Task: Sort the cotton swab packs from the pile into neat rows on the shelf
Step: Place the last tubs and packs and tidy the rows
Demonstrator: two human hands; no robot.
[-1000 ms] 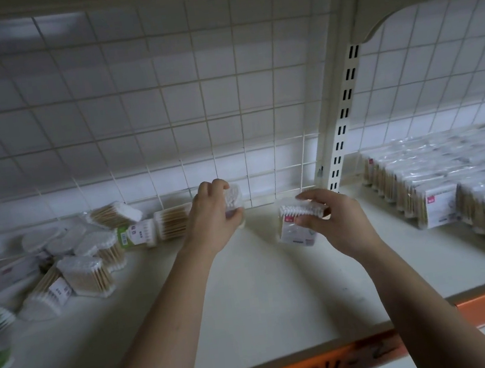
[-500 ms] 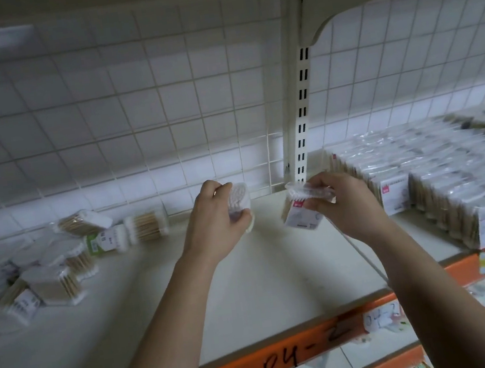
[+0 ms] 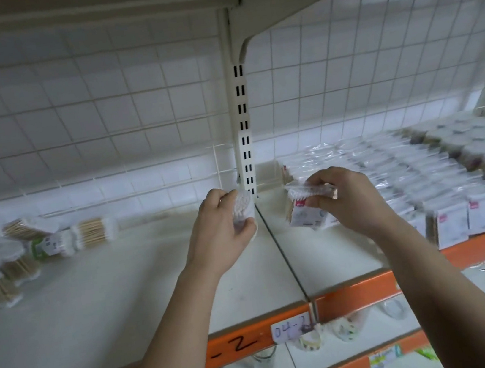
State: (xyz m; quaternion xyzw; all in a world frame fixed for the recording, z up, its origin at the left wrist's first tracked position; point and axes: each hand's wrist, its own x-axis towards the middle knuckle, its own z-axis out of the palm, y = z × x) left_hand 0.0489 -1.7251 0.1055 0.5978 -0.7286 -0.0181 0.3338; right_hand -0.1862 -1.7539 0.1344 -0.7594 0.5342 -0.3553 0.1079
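Rows (image 3: pixel 421 177) fill the shelf (image 3: pixel 125 293) at right; pile (image 3: pixel 12 260) remains at left; left hand (image 3: pixel 223 233) and right hand (image 3: pixel 346 197) each grip one pack.

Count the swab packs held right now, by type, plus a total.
Rounded pack, in the left hand: 1
Bag pack with red label, in the right hand: 1
Total held: 2
The pile at left and the rows at right are too blurred for a reliable count.
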